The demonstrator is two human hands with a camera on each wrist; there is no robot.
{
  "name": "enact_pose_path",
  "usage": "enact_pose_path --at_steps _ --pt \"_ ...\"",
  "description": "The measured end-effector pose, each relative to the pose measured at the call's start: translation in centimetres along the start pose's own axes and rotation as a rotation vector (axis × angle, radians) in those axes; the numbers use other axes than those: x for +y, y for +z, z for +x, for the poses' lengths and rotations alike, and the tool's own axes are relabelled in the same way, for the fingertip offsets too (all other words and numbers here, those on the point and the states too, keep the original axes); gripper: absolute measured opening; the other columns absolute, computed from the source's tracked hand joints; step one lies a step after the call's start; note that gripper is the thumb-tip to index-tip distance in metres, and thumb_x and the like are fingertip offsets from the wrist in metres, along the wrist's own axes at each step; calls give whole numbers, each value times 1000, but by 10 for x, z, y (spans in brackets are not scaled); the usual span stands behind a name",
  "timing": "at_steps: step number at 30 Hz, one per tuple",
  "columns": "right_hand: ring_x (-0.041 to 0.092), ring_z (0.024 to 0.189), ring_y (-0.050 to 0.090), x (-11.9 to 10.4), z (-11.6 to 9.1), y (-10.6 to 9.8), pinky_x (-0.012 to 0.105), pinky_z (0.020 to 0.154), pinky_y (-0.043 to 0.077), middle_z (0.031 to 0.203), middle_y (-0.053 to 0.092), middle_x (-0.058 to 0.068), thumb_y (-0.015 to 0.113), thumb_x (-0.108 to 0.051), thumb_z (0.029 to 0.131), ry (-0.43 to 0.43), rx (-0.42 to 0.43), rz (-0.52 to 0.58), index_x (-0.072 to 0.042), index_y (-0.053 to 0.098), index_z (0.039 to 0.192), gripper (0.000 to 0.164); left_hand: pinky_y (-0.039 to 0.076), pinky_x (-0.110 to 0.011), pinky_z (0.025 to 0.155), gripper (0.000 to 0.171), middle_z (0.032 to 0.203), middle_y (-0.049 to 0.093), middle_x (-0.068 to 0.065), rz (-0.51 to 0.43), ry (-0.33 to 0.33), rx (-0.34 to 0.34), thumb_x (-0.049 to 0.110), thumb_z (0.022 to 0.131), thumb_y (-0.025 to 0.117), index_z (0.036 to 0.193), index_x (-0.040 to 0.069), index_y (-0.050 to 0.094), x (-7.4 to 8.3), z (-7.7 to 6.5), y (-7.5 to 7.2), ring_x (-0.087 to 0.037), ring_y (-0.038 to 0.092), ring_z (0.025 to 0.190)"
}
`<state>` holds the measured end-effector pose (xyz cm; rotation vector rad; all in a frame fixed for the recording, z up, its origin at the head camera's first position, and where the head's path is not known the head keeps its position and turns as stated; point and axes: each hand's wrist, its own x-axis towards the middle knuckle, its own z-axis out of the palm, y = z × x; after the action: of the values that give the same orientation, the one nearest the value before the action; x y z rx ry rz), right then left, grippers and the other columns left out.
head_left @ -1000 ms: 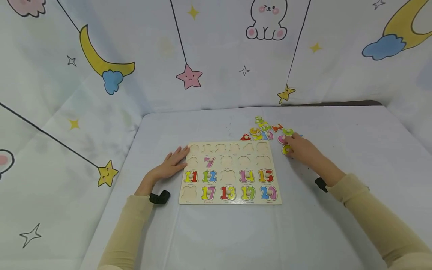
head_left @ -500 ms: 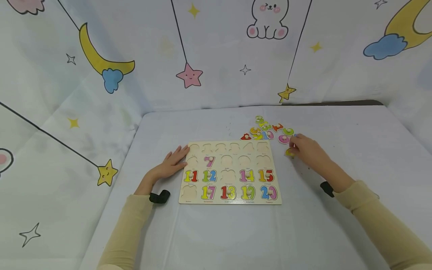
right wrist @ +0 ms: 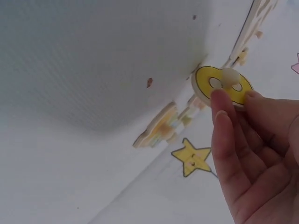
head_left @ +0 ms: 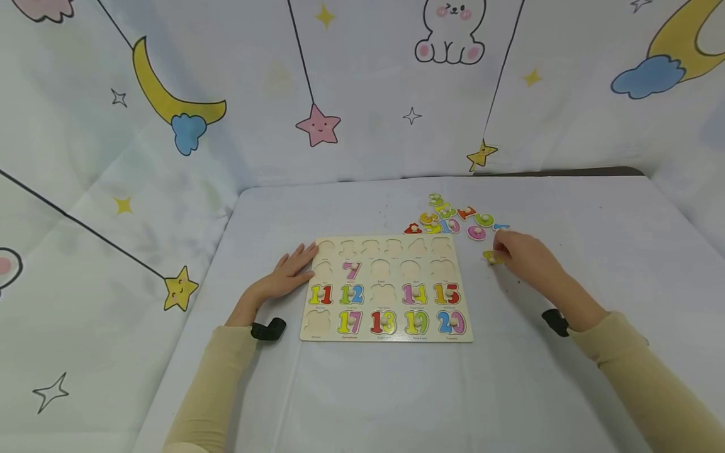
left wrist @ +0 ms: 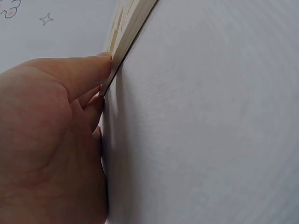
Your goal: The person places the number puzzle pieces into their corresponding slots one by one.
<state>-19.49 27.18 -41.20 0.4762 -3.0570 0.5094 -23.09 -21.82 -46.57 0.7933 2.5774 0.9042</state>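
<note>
My right hand (head_left: pixel 527 257) pinches the edge of a yellow figure-eight puzzle piece (right wrist: pixel 205 81) between thumb and fingers. The piece has a pale round knob and is held tilted, to the right of the wooden number board (head_left: pixel 365 283). Fingers spread, my left hand (head_left: pixel 287 275) rests against the board's left edge; in the left wrist view the thumb (left wrist: pixel 91 72) touches its side. Number pieces such as the pink 7 (head_left: pixel 351 271) and the 20 (head_left: pixel 451 323) sit in the lower rows. The top row's recesses are bare.
Loose knobbed number pieces lie behind the board, among them a green 3 (head_left: pixel 435 200), a 10 (head_left: pixel 450 226) and a red piece (head_left: pixel 413 228). A pink piece (head_left: pixel 476 233) and a blue piece (head_left: pixel 501 226) lie near my right hand. A patterned cloth (head_left: pixel 368 75) hangs behind.
My right hand has moved slightly right and toward me, away from the loose pieces, with the yellow eight tilting in its fingers. The left hand and the board have stayed put.
</note>
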Motion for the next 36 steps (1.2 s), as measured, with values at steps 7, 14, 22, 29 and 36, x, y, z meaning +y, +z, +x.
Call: enact_pose_path --at_steps 7,14,22,29,36 --pt "20 62 46 -10 -5 -2 32 54 41 66 50 2 68 -2 84 -48 -61 -85 -4 55 79 14 -9 -47 107 63 155 7 -9 -2 -6 -4 27 100 45 151 7 13 -1 0 0 -26 -5 140" --pt "22 65 48 -34 7 3 35 58 46 73 57 6 67 1 84 -90 133 -81 -2 59 84 8 -9 -47 108 63 155 7 -8 -3 -5 -7 26 100 45 151 8 13 -1 1 0 -25 -5 140" --pt "21 67 49 -72 37 18 31 59 43 78 59 6 62 -1 89 -113 144 62 -4 61 91 3 -9 -48 107 63 155 8 -11 -11 -1 -3 25 100 46 151 6 13 -1 1 -1 -28 -5 140" --pt "19 67 54 -106 63 43 29 60 48 81 64 6 61 -4 91 -109 8 259 -7 60 100 10 -9 -45 108 62 155 8 -7 -8 -23 -5 27 100 45 151 10 13 -2 0 -2 -24 -5 140" --pt "15 64 54 -128 78 61 27 59 47 73 61 1 62 -2 90 -172 -47 295 -7 61 92 6 -9 -46 107 62 155 8 -9 -17 -2 3 27 100 45 151 8 14 -3 1 -1 -26 -5 140"
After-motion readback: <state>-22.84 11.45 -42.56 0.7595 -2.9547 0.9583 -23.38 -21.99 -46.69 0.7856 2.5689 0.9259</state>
